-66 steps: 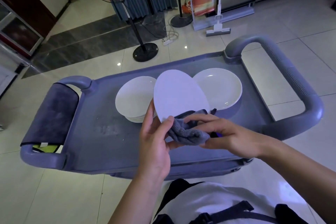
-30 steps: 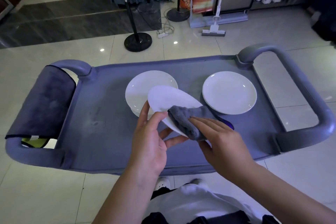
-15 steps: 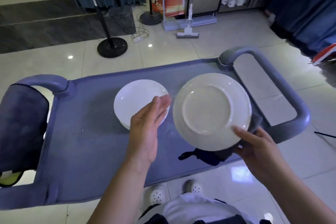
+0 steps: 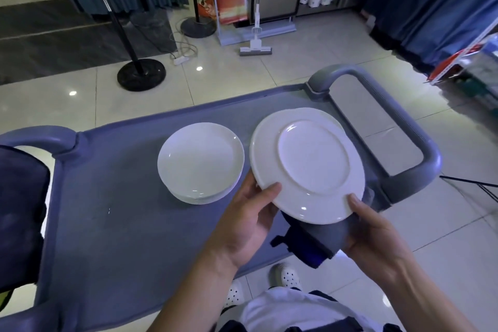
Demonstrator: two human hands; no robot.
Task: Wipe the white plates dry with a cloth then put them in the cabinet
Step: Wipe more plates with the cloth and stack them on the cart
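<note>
White china, underside up: held plate [image 4: 310, 167] tilted above the right part of the grey cart top [image 4: 121, 210], foot ring facing the camera. Left hand [image 4: 248, 218] at the plate's near-left rim, thumb curled over the edge, fingers hidden beneath. Right hand [image 4: 374, 234] at the near-right rim, thumb tip on the edge, fingers wrapped under the plate together with a grey cloth [image 4: 320, 237] bunched below and hanging down past the cart's near edge. Behind the held plate, just a sliver of another white rim [image 4: 327, 116] visible; whether touching, impossible to tell. Stack of white plates [image 4: 200, 162] face up on the cart, just left of the held one. Dark folded cloth [image 4: 21, 197] draped over the cart's left handle; right handle [image 4: 420, 148] bare. Beyond the cart, pale tiled floor [image 4: 229, 81], a fan stand's black base [image 4: 141, 74], a white mop [image 4: 256, 46] against steel doors. Below, white perforated shoes [image 4: 289, 276] and a white top with dark straps.
</note>
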